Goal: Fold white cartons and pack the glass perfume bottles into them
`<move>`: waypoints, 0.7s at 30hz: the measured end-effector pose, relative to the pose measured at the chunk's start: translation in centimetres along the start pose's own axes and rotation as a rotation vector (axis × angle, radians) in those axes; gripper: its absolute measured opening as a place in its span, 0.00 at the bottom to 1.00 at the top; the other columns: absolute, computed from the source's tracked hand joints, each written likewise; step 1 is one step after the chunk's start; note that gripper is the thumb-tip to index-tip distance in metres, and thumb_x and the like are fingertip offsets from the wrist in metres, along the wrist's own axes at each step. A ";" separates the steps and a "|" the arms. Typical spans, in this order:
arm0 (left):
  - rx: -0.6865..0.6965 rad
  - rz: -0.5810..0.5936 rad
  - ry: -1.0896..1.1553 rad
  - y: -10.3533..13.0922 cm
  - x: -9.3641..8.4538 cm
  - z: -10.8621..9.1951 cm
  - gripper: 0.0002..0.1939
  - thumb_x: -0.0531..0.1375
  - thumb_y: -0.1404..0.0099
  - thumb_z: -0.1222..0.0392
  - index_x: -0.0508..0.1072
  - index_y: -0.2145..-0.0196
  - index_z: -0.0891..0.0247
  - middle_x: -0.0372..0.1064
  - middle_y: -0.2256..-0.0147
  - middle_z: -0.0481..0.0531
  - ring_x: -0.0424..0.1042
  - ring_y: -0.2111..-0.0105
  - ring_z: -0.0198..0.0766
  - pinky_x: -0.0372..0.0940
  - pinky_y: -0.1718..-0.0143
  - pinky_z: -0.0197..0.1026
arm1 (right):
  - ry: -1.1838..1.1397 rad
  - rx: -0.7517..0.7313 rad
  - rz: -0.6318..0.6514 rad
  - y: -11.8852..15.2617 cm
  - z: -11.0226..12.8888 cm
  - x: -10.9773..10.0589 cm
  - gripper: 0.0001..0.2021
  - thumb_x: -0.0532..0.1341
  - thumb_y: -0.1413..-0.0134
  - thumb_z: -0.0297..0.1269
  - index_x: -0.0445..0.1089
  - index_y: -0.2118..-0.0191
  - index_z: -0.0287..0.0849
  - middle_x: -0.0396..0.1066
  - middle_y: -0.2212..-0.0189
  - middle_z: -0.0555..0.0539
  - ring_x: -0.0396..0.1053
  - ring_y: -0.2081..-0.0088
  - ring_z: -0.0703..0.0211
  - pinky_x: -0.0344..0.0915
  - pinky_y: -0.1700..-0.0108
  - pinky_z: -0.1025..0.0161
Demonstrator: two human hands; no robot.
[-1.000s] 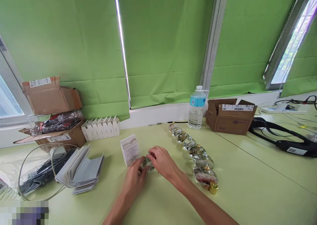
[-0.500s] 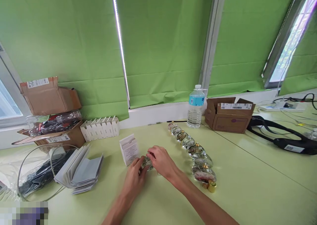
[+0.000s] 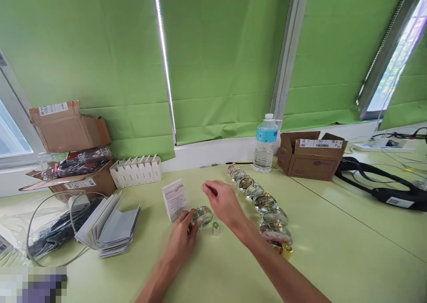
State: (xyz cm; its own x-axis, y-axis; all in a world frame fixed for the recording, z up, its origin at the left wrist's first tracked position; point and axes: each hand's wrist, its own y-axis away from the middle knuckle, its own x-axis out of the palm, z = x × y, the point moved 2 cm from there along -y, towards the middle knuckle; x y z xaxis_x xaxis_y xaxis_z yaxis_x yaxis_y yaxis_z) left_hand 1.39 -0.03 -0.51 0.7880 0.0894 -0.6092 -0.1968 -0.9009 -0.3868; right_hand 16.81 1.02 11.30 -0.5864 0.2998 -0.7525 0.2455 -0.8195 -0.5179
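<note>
We observe bright, diffuse light, with daylight at the far-right window (image 3: 388, 80) and the blind gap (image 3: 163, 49). We note soft shadows and glare on the tabletop (image 3: 303, 241), highlights on the glass bottle (image 3: 203, 216), wide-angle distortion and near-left pixelation.

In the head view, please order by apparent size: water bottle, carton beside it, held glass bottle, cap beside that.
Largest to smallest:
1. Carton
2. Water bottle
3. Glass bottle, partly hidden by the left hand
4. Cap

On a table (image 3: 333, 245), around a perfume bottle (image 3: 204, 215).
Flanked by cap (image 3: 215, 228) at four o'clock, carton (image 3: 175, 201) at ten, bottle row (image 3: 266, 201) at three.
</note>
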 end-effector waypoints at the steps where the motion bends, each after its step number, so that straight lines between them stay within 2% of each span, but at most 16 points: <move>1: -0.001 -0.001 0.003 0.0 0.0 0.1 0.18 0.51 0.32 0.53 0.67 0.48 0.59 0.68 0.59 0.55 0.68 0.69 0.38 0.63 0.69 0.38 | -0.022 -0.004 -0.051 -0.4 0.3 -1.0 0.17 0.47 0.35 0.35 0.69 0.70 0.41 0.68 0.75 0.49 0.62 0.72 0.61 0.55 0.68 0.66; 3: -0.004 -0.004 0.014 0.0 0.1 0.1 0.19 0.51 0.32 0.52 0.68 0.48 0.59 0.69 0.59 0.55 0.68 0.71 0.37 0.63 0.70 0.38 | -0.030 -0.002 -0.059 -0.7 0.8 -2.1 0.17 0.49 0.37 0.36 0.68 0.75 0.42 0.65 0.78 0.51 0.60 0.75 0.61 0.53 0.71 0.65; 5: -0.013 -0.016 0.031 0.0 0.1 0.2 0.19 0.52 0.33 0.52 0.68 0.48 0.59 0.69 0.59 0.55 0.68 0.71 0.37 0.63 0.70 0.38 | -0.013 -0.001 0.017 0.0 0.7 -1.9 0.17 0.51 0.39 0.34 0.67 0.78 0.42 0.65 0.80 0.51 0.60 0.75 0.62 0.52 0.72 0.65; 9: -0.078 -0.019 0.071 -0.4 0.0 0.4 0.18 0.54 0.34 0.53 0.69 0.49 0.59 0.71 0.58 0.54 0.68 0.71 0.36 0.63 0.69 0.38 | 0.082 0.004 0.245 3.4 -0.3 1.4 0.15 0.53 0.44 0.29 0.70 0.79 0.42 0.70 0.78 0.48 0.66 0.74 0.60 0.54 0.70 0.65; 14: -0.131 0.001 0.155 -0.8 -0.4 0.2 0.19 0.56 0.36 0.49 0.71 0.51 0.60 0.74 0.63 0.51 0.68 0.73 0.35 0.62 0.71 0.37 | 0.243 0.006 0.407 6.2 -0.2 5.4 0.13 0.53 0.49 0.22 0.74 0.70 0.41 0.75 0.69 0.41 0.72 0.67 0.52 0.58 0.69 0.63; 17: -0.140 0.009 0.213 -0.7 -0.5 0.1 0.21 0.56 0.37 0.46 0.71 0.51 0.60 0.74 0.63 0.51 0.69 0.74 0.35 0.61 0.73 0.36 | 0.248 -0.011 0.457 6.5 0.3 6.3 0.15 0.54 0.53 0.18 0.75 0.66 0.39 0.75 0.65 0.39 0.72 0.62 0.49 0.61 0.64 0.62; 21: -0.144 0.008 0.243 -0.7 -0.6 0.0 0.22 0.56 0.38 0.45 0.73 0.53 0.62 0.75 0.64 0.52 0.69 0.75 0.36 0.61 0.75 0.36 | 0.228 0.014 0.456 6.7 0.3 6.6 0.13 0.56 0.52 0.19 0.75 0.66 0.40 0.75 0.64 0.39 0.72 0.60 0.51 0.62 0.61 0.64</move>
State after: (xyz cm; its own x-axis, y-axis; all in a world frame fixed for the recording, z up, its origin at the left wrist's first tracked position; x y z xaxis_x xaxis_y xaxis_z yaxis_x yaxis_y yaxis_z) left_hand 1.06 0.51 0.13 0.9071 -0.0066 -0.4209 -0.1321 -0.9538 -0.2697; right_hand 14.33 -2.68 3.00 -0.2385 0.0075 -0.9711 0.4257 -0.8980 -0.1115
